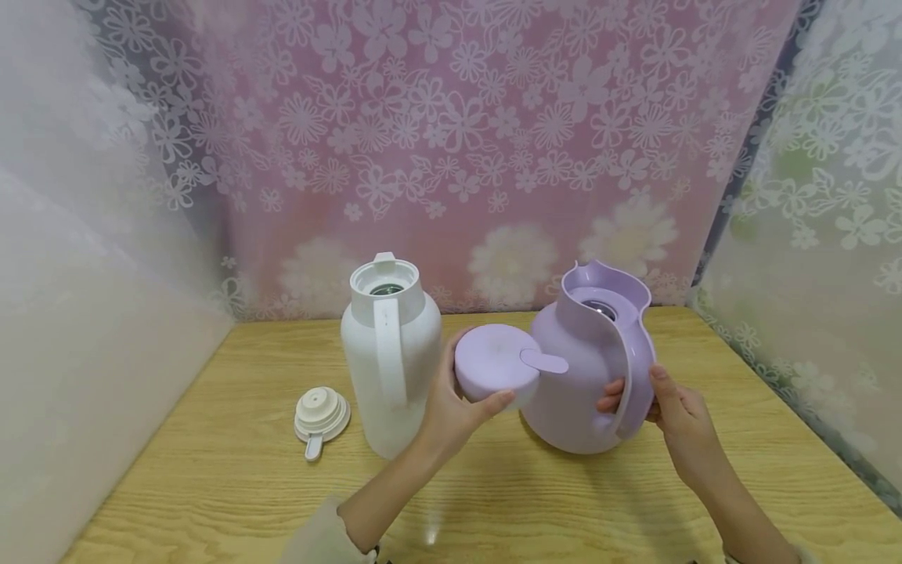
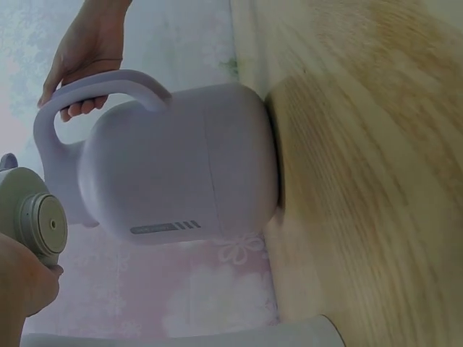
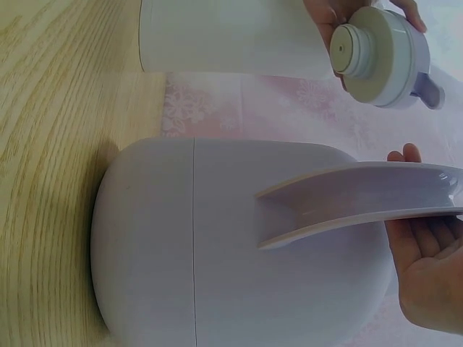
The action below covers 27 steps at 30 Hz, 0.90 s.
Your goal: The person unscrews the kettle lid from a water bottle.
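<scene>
My left hand [image 1: 447,411] grips a round purple thermos lid [image 1: 493,356] by its sides, above the table between two thermos jugs. Its tab points right, and in the right wrist view the pale threaded plug [image 3: 351,50] shows on its underside. The purple thermos jug [image 1: 564,399] stands lidless on the right, its mouth uncovered. My right hand [image 1: 680,427] holds that jug's handle [image 1: 637,384], thumb on the outer side and fingertips showing through the loop. Left of the lid stands a white thermos jug [image 1: 362,364], also uncovered, handle toward me.
A white lid [image 1: 320,411] lies plug up on the wooden table [image 1: 232,470], left of the white jug. A pink flowered curtain [image 1: 437,157] hangs behind the table, and pale sheets flank it on the left [image 1: 106,313] and right [image 1: 810,298].
</scene>
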Available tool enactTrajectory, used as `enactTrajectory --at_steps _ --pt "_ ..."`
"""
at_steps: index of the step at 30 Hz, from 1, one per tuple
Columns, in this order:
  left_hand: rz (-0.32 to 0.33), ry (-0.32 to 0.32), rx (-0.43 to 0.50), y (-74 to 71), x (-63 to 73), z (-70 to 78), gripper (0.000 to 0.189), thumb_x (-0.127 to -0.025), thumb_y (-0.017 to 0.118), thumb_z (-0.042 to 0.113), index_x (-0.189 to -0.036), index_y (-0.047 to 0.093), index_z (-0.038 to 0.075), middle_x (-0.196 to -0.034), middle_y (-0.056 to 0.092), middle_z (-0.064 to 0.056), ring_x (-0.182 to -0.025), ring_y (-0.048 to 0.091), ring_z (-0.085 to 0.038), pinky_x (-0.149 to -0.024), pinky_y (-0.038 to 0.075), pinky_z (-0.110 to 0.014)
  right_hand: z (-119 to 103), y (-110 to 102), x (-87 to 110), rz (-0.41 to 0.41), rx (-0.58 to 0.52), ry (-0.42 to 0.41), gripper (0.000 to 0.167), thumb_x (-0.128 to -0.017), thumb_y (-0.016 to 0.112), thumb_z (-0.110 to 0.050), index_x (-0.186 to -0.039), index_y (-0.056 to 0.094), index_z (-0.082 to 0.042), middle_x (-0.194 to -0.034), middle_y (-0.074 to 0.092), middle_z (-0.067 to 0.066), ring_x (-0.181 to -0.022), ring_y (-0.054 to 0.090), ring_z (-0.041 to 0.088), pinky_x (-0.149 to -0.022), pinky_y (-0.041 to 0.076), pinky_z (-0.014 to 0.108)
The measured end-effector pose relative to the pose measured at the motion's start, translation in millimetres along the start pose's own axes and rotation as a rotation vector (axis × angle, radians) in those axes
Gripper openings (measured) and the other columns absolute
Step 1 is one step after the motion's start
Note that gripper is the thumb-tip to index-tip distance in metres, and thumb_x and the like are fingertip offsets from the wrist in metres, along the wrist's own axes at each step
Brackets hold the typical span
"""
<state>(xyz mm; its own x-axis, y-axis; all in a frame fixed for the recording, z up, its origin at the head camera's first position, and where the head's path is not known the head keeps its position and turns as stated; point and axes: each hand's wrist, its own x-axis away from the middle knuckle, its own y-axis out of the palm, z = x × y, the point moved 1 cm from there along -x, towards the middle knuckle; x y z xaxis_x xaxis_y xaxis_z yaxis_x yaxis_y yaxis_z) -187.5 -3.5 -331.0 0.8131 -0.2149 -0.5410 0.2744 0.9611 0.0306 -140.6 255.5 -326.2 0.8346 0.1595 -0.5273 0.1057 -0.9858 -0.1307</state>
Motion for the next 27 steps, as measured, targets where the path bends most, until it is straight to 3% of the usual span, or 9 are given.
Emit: enactTrajectory --at_steps 5,17,27 --pt "-0.042 -0.003 0.012 -4.2 7.9 -7.5 0.078 -0.072 0.078 0.019 -0.135 0.035 0.004 -0.127 0.045 -0.010 -0.110 0.049 -0.020 -0.089 0.043 -0.034 1.0 -0.5 0.2 0.000 -0.001 -0.003 0.052 -0.103 0.017 -0.015 -0.095 0.063 0.008 -0.084 0.069 0.009 -0.083 0.065 0.015 -0.069 0.050 0.023" --pt "-0.086 0.011 -0.096 -9.4 24.7 -25.3 0.082 -0.063 0.082 0.009 -0.133 0.038 0.010 -0.126 0.047 -0.002 -0.112 0.047 -0.021 -0.089 0.042 -0.040 2.1 0.1 0.8 0.002 0.018 0.009 0.052 -0.103 0.017 -0.016 -0.095 0.062 0.009 -0.083 0.068 0.009 -0.081 0.065 0.016 -0.068 0.050 0.024" --pt "-0.104 -0.081 -0.168 -7.6 29.2 -37.3 0.085 -0.059 0.087 0.012 -0.131 0.044 0.024 -0.124 0.046 0.004 -0.106 0.049 -0.021 -0.082 0.045 -0.039 0.2 0.8 0.7 0.006 0.034 0.019 0.052 -0.103 0.018 -0.017 -0.096 0.063 0.009 -0.083 0.068 0.010 -0.081 0.065 0.018 -0.067 0.050 0.025"
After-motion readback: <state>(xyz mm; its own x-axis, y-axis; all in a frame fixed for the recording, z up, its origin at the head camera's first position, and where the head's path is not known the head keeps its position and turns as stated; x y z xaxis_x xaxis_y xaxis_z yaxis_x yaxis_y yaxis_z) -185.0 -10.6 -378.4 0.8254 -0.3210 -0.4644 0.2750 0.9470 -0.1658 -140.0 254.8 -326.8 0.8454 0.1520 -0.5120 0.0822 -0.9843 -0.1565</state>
